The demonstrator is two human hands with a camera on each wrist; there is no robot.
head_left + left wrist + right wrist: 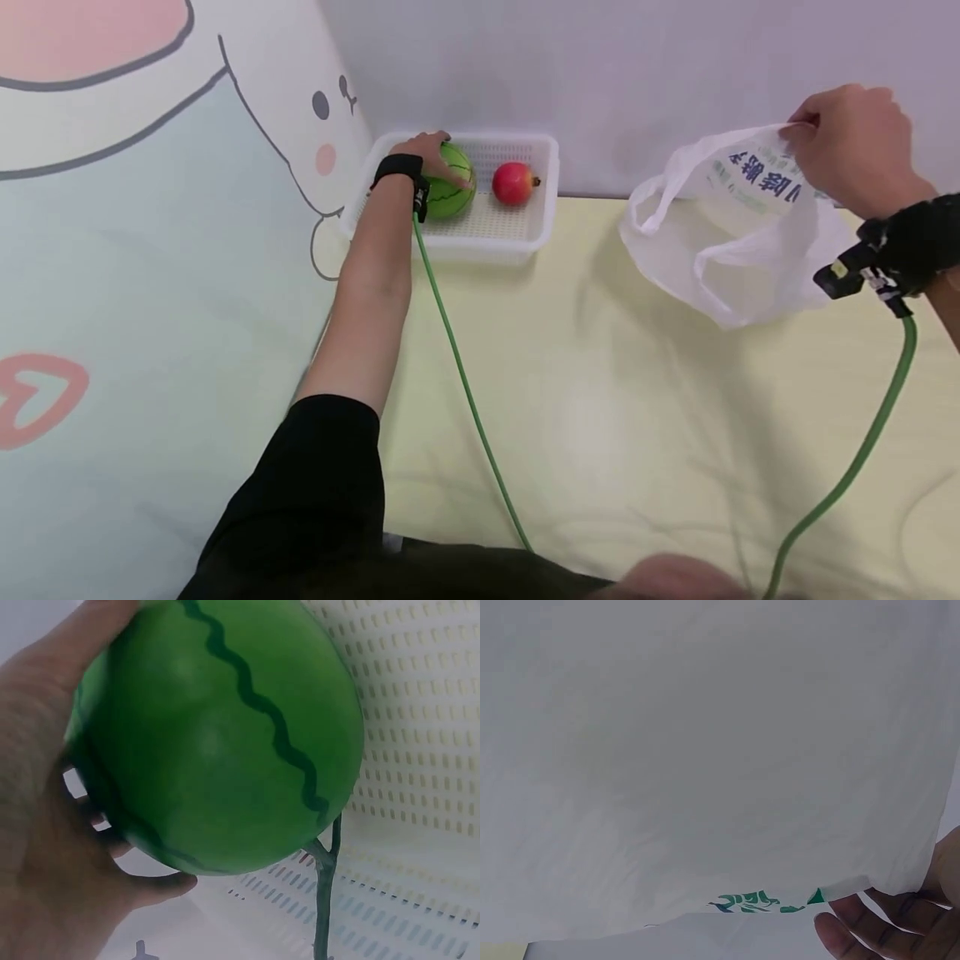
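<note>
Your left hand (423,154) is wrapped round the toy watermelon (450,190) in the basket (543,212) w/ a pomegranate (513,183) just right of it, right hand (851,142) pinching the plastic bag (742,242) open, so next prob lift & carry it over.

Head camera looks down over table (600,400); wrist cameras very close; left shares basket (480,242).

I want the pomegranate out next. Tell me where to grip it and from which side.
Take the pomegranate round its middle from above with curled fingers. It is round and smooth, lies loose in the basket, whose walls block the sides, and its small crown points right, away from the watermelon.
</note>
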